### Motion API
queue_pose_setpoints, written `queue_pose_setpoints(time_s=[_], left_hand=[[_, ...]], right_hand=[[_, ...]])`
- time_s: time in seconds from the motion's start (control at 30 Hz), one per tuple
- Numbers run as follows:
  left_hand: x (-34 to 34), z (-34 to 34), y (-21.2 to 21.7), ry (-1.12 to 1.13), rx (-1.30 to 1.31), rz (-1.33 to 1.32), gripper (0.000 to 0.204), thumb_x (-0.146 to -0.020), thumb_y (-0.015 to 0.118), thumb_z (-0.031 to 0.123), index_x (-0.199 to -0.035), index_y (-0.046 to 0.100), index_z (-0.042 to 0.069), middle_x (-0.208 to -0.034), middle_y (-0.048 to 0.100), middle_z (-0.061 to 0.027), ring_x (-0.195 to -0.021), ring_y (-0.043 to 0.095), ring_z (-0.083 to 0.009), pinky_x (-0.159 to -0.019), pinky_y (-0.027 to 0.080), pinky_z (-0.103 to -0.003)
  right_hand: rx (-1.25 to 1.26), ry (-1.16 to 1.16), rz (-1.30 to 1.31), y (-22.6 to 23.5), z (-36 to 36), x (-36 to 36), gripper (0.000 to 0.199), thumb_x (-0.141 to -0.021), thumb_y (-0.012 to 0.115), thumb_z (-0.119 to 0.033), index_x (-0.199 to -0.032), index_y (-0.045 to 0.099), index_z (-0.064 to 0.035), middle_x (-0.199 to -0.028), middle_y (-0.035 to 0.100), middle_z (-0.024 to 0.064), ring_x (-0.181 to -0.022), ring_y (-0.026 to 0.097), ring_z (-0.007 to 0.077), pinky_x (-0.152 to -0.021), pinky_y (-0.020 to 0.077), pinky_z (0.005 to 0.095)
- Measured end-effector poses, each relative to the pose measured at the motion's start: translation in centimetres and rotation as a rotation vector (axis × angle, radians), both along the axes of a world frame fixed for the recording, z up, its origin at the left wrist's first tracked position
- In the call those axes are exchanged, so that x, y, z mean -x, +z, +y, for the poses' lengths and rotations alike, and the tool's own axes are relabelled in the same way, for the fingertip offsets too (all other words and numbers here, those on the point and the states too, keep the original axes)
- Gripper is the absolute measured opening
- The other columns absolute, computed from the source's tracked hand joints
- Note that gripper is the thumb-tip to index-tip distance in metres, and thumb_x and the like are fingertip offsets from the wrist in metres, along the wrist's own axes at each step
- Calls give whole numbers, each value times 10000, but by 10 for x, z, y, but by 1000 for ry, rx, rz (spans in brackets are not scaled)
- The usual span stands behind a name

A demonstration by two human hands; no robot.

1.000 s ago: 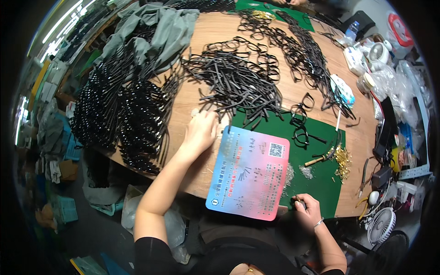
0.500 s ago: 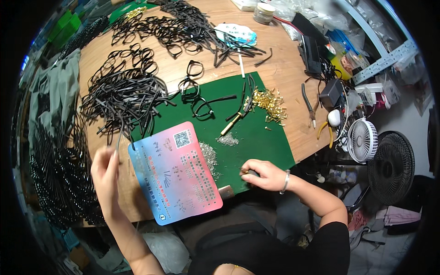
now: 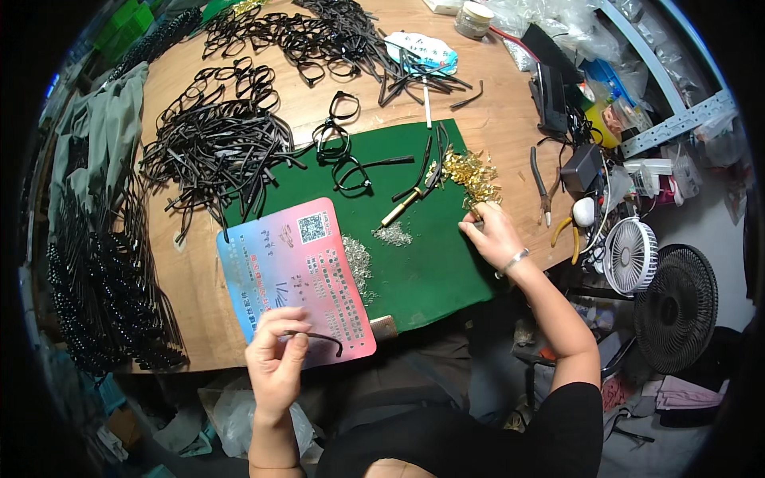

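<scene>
- While half a second ago the left hand (image 3: 275, 358) was by the black heaps, it now pinches a black temple arm (image 3: 315, 338) at 6 o'clock, over the pink card (image 3: 295, 275).
- Right hand (image 3: 488, 233) has gone to 3 o'clock, fingers closed at the gold hinge pile (image 3: 468, 171); what it holds I cannot tell.
- Judging so, the assembly of one arm begins.

small eyewear assembly workshop, wooden bench (image 3: 510, 127) heaped with black spectacle frames (image 3: 215, 143), brass hinges (image 3: 470, 171), pliers (image 3: 540, 171)
</scene>
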State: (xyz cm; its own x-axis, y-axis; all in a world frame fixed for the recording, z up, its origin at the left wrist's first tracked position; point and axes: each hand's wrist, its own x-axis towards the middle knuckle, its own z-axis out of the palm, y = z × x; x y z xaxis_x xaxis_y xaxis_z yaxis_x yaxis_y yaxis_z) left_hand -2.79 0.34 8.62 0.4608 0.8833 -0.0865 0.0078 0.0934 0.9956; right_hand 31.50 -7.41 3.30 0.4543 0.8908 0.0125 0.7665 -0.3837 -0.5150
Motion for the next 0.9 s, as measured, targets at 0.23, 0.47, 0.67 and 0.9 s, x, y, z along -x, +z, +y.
queue_pose_setpoints(time_s=[0.23, 0.47, 0.67, 0.9], left_hand=[[-33, -43, -16, -344, 419, 56, 264, -930, 476, 48, -1186, 484, -18, -868, 634, -67, -709, 572, -64, -623, 473, -207], [-42, -59, -16, -238, 645, -126, 236, -944, 475, 89, -1148, 475, -30, -904, 627, -103, -573, 543, -67, -500, 452, -185], [-44, -61, -25, -175, 631, -225, 231, -945, 479, 100, -1132, 486, -35, -916, 629, -97, -572, 534, -63, -501, 446, -187], [-43, -52, -32, -265, 563, -183, 219, -950, 476, 106, -1123, 507, -24, -942, 641, -90, -584, 530, -53, -524, 447, -181]], right_hand=[[194, 237, 1149, 72, -5, 104, 185, -829, 657, -174, -869, 611, 1, -757, 612, 37, -675, 556, 74, -613, 469, 247], [-201, 176, 856, 32, -12, 143, 92, -802, 665, -59, -810, 601, 5, -726, 612, 78, -620, 612, 116, -549, 479, 245], [-285, 161, 712, 25, -11, 149, 107, -773, 691, -56, -790, 600, -2, -721, 594, 83, -596, 591, 157, -520, 459, 277], [121, 151, 1367, 32, -3, 125, 196, -887, 607, -179, -882, 561, 12, -708, 564, 18, -586, 519, 40, -514, 429, 186]])
